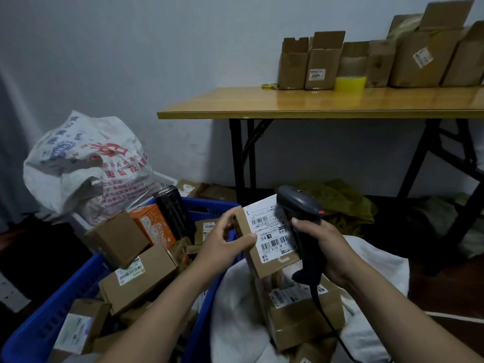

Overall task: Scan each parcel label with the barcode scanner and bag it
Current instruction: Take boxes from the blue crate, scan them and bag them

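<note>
One parcel (pixel 272 231) — left hand (pixel 222 239) grips edge | right hand (pixel 324 247) holds scanner (pixel 296 203)

Matt cardboard parcel (pixel 264 247), paper label (pixel 272 229); matt plastic scanner (pixel 301 208); glossy wood table (pixel 314 103) (reflective); blue plastic crate (pixel 52 307).

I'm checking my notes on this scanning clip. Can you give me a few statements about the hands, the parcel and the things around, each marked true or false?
1. The left hand holds a cardboard parcel with its white label facing up. True.
2. The right hand is empty. False: it grips the barcode scanner.
3. The scanner's head is over the parcel's label. True.
4. The blue crate holds no boxes. False: cardboard boxes fill it.
5. The yellow tape roll lies on the floor. False: it stands on the wooden table.
</note>
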